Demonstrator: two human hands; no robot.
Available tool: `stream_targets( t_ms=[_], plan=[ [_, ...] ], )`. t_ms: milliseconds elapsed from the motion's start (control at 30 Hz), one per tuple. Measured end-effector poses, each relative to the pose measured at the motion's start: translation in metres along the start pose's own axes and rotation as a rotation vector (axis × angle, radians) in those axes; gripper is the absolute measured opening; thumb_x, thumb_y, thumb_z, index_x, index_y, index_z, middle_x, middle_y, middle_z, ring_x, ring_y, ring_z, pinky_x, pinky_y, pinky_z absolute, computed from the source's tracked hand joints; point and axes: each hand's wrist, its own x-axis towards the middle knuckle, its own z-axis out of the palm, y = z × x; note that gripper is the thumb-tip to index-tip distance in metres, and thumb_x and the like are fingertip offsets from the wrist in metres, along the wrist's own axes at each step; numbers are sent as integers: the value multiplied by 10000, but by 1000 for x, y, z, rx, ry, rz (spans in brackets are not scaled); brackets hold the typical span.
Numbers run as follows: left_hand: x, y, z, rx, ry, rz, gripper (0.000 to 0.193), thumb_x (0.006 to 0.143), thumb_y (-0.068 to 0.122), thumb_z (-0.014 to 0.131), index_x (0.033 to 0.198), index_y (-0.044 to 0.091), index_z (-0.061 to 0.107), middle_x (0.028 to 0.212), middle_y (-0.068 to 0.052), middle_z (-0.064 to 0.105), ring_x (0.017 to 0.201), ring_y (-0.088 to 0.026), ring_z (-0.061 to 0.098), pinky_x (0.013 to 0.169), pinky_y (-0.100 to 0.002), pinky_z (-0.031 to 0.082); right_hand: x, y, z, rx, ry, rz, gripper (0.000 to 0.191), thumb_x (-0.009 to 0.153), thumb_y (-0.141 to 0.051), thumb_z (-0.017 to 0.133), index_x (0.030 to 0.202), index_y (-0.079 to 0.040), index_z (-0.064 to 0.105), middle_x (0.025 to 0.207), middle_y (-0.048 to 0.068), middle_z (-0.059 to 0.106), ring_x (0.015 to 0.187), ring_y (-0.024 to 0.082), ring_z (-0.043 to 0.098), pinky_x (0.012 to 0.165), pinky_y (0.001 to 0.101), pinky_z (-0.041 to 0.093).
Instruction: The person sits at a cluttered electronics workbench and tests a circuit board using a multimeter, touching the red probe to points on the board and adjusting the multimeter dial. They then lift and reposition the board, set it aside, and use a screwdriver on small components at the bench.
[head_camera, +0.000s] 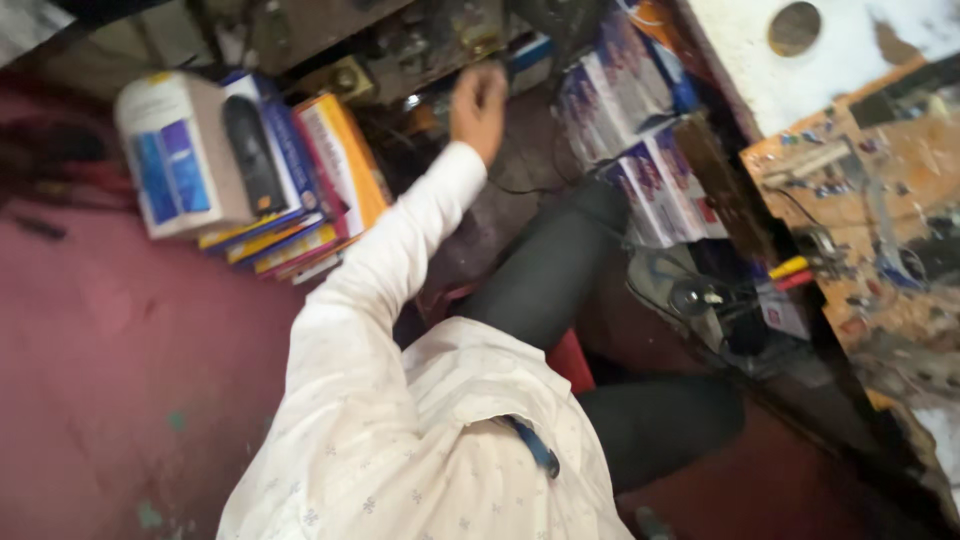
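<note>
One hand (478, 105), at the end of a long white patterned sleeve (400, 250), reaches up into a cluttered dark recess of metal parts (420, 45). Which hand it is cannot be told for certain; it looks like the left. The fingers are curled inward, but motion blur hides whether they grip anything, so its hold cannot be told. The other hand is out of sight.

Just left of the hand a small brass-coloured square block (347, 78) sits at the edge of the recess, close to the knuckles but apart from them; its facing is too blurred to read.

Further left, a white boxy device with blue panels (175, 150) leans against a row of colourful upright books (310, 170), whose spines tilt to the right. To the right of the hand, stacked blue-and-white cartons (640, 150) stand along the wall. An orange circuit board with small components (860, 190) lies at far right. The person's dark trouser legs (560, 270) stretch over a maroon floor (120, 350).
</note>
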Motion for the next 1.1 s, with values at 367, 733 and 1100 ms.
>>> stream_targets(
  t_ms=[367,733,1100],
  plan=[
    [157,37,69,-647,79,-589,428,994,418,658,1204,47,693,1030,-171,749,727,-341,733,577,-447,581,-174,35,-231,-113,-237,599,162,996,-187,785,966,-41,722,1057,162,664,1010,344,651,892,454,540],
    [168,31,67,-770,100,-485,364,1075,236,696,1168,-116,685,991,-213,755,801,-328,756,721,-441,662,-168,20,-201,11,-472,721,186,906,-198,764,1023,-53,762,1166,179,645,983,313,688,859,404,577],
    [175,31,72,-953,-51,-625,347,1131,329,475,988,35,592,789,-108,606,691,-225,592,649,-353,507,-172,16,-188,90,-586,741,164,863,-153,760,992,-52,760,1211,162,639,952,312,683,814,406,567]
  ],
)
